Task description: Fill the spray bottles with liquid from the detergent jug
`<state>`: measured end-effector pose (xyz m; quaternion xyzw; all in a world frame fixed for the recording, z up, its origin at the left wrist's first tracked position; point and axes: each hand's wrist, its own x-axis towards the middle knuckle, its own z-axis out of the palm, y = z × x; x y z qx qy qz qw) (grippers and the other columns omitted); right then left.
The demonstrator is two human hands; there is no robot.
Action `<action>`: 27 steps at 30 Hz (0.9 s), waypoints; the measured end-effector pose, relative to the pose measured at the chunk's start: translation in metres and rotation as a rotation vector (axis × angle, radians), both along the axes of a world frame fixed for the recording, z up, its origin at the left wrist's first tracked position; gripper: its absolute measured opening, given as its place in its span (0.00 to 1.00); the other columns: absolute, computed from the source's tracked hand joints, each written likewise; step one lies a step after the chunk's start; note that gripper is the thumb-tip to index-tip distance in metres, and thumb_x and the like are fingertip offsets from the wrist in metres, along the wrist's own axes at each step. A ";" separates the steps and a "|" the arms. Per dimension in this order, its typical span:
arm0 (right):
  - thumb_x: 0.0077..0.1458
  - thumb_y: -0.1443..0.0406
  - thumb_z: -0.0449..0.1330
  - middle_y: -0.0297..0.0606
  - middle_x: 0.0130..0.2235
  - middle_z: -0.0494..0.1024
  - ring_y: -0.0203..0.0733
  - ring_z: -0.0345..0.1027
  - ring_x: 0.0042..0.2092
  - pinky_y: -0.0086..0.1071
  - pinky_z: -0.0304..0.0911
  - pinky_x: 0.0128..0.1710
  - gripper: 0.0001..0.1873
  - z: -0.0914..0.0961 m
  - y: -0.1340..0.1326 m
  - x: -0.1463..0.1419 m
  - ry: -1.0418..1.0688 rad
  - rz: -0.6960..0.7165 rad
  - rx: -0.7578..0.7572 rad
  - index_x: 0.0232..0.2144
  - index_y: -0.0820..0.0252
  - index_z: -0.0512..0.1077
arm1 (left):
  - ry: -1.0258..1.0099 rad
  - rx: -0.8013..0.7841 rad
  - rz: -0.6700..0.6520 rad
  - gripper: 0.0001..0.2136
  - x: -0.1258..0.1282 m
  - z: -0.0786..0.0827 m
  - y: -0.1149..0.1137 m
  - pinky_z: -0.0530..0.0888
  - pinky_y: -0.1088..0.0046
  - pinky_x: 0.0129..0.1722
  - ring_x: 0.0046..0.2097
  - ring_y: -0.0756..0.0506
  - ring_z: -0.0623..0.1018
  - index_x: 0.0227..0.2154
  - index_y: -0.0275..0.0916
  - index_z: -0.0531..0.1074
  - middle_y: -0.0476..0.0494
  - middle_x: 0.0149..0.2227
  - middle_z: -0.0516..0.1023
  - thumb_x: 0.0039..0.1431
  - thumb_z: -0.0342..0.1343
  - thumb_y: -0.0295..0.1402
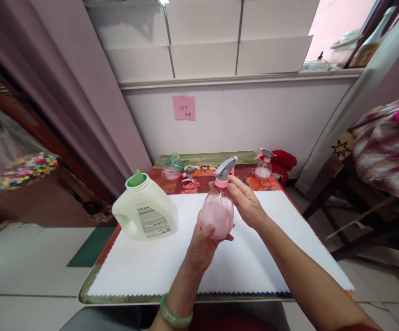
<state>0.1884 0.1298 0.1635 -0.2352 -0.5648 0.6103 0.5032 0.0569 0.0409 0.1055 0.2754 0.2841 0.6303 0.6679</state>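
Observation:
A clear pink spray bottle (pixel 217 214) with cloudy pinkish liquid stands upright in the air over the white mat (pixel 254 262). My left hand (pixel 204 241) wraps round its lower body from below. At the neck, my right hand (pixel 246 200) has its fingertips closed on the pink collar (pixel 221 183), under the grey trigger head (pixel 225 168); part of the grip is hidden behind the bottle. To the left stands a large pale green jug (pixel 163 207) with a green spout and no cap on it.
Another pink spray bottle (pixel 263 171) stands at the table's back right, by a red plush item (pixel 284 161). A pink spray bottle (pixel 172 173) and a green bottle (pixel 175 162) lie at the back left. A stool (pixel 340 207) is on the right.

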 end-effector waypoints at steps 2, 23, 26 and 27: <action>0.60 0.44 0.62 0.40 0.51 0.83 0.51 0.71 0.61 0.48 0.63 0.62 0.27 0.002 0.003 0.001 -0.003 0.000 0.004 0.55 0.51 0.74 | -0.015 0.016 -0.013 0.37 -0.001 -0.002 0.001 0.78 0.65 0.33 0.44 0.35 0.82 0.60 0.38 0.65 0.33 0.52 0.77 0.47 0.71 0.41; 0.53 0.42 0.67 0.39 0.46 0.81 0.52 0.71 0.56 0.42 0.67 0.56 0.26 0.009 -0.014 -0.025 -0.118 -0.390 0.006 0.45 0.51 0.76 | 0.373 0.020 0.536 0.41 0.025 0.004 0.004 0.75 0.58 0.53 0.60 0.33 0.73 0.58 0.43 0.66 0.36 0.59 0.74 0.38 0.77 0.33; 0.55 0.40 0.64 0.41 0.58 0.77 0.52 0.61 0.67 0.45 0.60 0.64 0.33 0.001 -0.013 -0.020 -0.067 -0.285 -0.014 0.56 0.49 0.73 | 0.170 0.021 0.242 0.35 0.014 0.007 0.005 0.78 0.58 0.48 0.53 0.35 0.78 0.57 0.40 0.69 0.35 0.56 0.76 0.45 0.73 0.39; 0.55 0.39 0.63 0.40 0.60 0.76 0.51 0.58 0.69 0.45 0.58 0.66 0.34 -0.002 -0.012 -0.019 -0.051 -0.252 -0.034 0.57 0.48 0.72 | 0.120 0.011 0.150 0.33 0.010 0.006 0.004 0.78 0.58 0.46 0.50 0.35 0.79 0.56 0.38 0.70 0.34 0.54 0.77 0.48 0.72 0.41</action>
